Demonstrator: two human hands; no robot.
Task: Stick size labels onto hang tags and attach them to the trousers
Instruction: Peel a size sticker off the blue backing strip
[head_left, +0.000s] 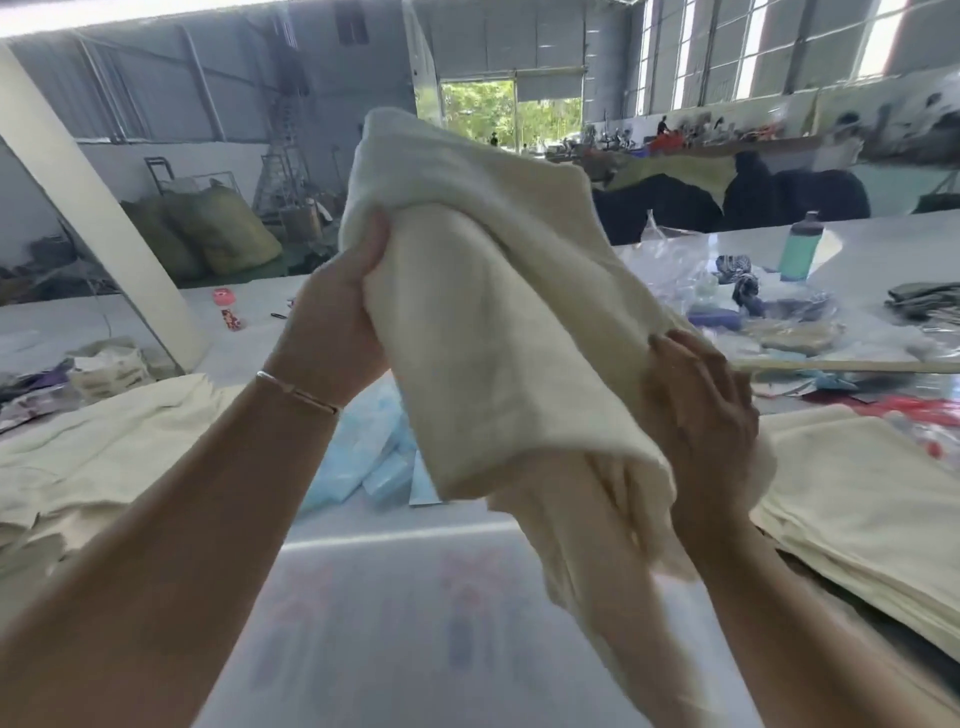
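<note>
Gripping folded cream trousers (498, 312) aloft, left hand (332, 322) and right hand (701, 410) clutch the cloth.

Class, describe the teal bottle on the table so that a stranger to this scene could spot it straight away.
Start at the long white table and look to its far right side, past the lifted cream trousers. Beside a heap of clear plastic bags stands the bottle, upright. It alone is teal with a dark cap; the other bottle, far left, is small, with a pink cap.

Head view — forward and down, close over table (363, 597).
</note>
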